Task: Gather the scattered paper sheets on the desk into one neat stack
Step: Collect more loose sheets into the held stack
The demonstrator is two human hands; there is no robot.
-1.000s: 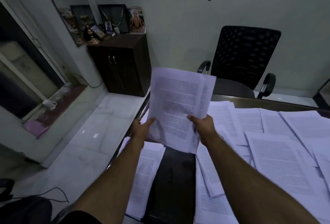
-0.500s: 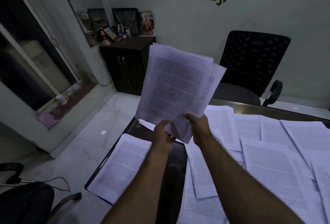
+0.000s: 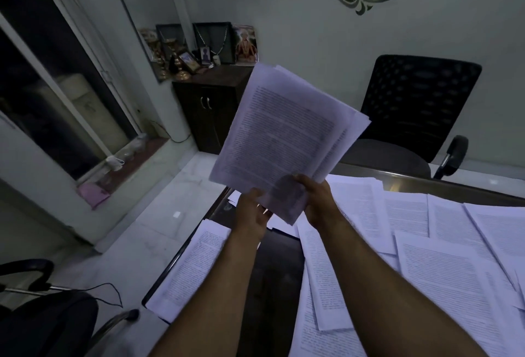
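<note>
Both hands pinch the bottom of the paper bundle: left hand, right hand; it points up and far (edges fanned); loose sheets lie right, nearer the right hand.

honestly nothing legible here. the held sheets and the loose sheets on the desk are packed with printed lines, but it's all too small and blurry to make out any word.
</note>
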